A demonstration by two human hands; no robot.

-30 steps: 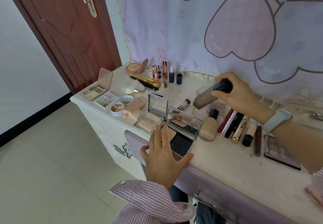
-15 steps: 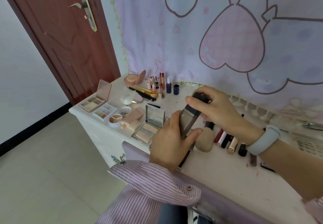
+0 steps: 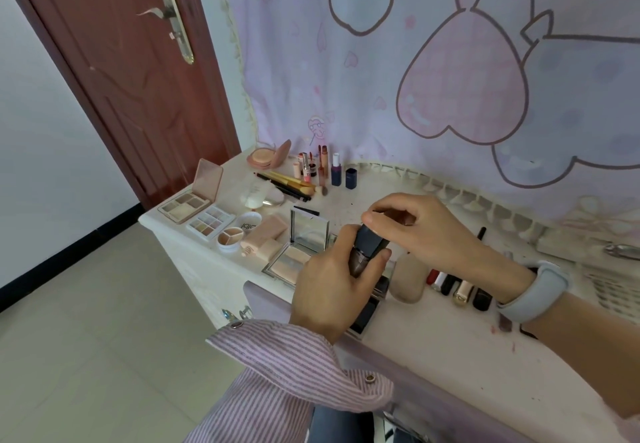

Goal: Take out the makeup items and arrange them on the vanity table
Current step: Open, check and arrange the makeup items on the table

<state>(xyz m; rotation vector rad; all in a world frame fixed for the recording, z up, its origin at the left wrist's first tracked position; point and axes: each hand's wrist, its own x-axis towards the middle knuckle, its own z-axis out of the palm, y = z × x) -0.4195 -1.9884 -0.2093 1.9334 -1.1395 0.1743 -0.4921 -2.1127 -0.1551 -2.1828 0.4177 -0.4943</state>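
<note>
I hold a brownish makeup bottle with a dark cap [image 3: 367, 248] above the vanity table [image 3: 433, 345]. My left hand [image 3: 332, 287] grips the bottle's lower body. My right hand [image 3: 426, 231] curls its fingers over the dark cap from above. Under my hands lie open powder compacts [image 3: 298, 252] with mirrors, partly hidden. To the right a beige foundation bottle [image 3: 408, 278] lies beside a row of lipsticks [image 3: 457, 288].
Eyeshadow palettes [image 3: 194, 197] and a round concealer pot [image 3: 231, 236] sit at the table's left end. Brushes [image 3: 287, 183], small bottles [image 3: 336, 174] and a blush compact [image 3: 268, 157] stand at the back. A pink curtain [image 3: 450, 79] hangs behind; a brown door [image 3: 131, 79] is on the left.
My left hand rose from the table's front edge and took the bottle's body. My right hand brought the bottle from the right back toward the middle and now covers its cap.
</note>
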